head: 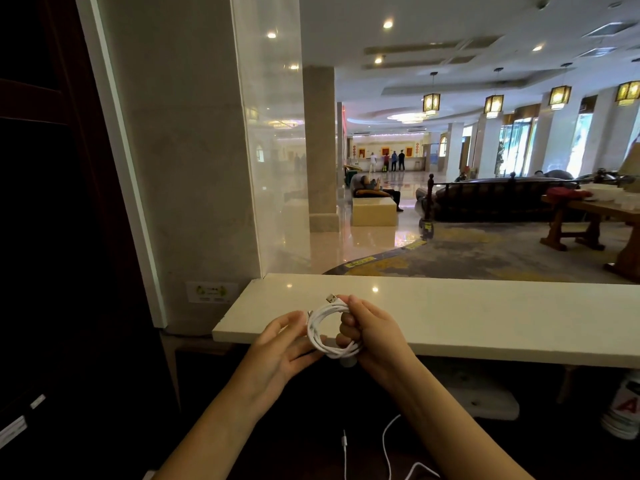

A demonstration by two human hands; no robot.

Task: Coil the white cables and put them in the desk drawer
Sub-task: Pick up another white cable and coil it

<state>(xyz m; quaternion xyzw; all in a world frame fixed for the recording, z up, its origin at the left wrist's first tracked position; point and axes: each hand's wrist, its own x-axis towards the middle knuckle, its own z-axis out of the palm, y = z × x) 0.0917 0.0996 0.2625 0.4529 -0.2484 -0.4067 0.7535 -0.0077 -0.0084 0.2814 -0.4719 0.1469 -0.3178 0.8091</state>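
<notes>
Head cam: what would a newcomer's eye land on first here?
First, the coiled white cable at centre, gripped in the right hand while the left hand touches its left edge, just in front of the pale stone counter. Next, the bright lobby beyond the counter, with glowing hanging lanterns at upper right. Loose white cables lie in the dark space between the forearms, at the bottom.

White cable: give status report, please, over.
Right grip holds coiled white cable. Left grip touches it, fingers relaxed. Loose white cables lie below, uncoiled. Drawer not in view.
</notes>
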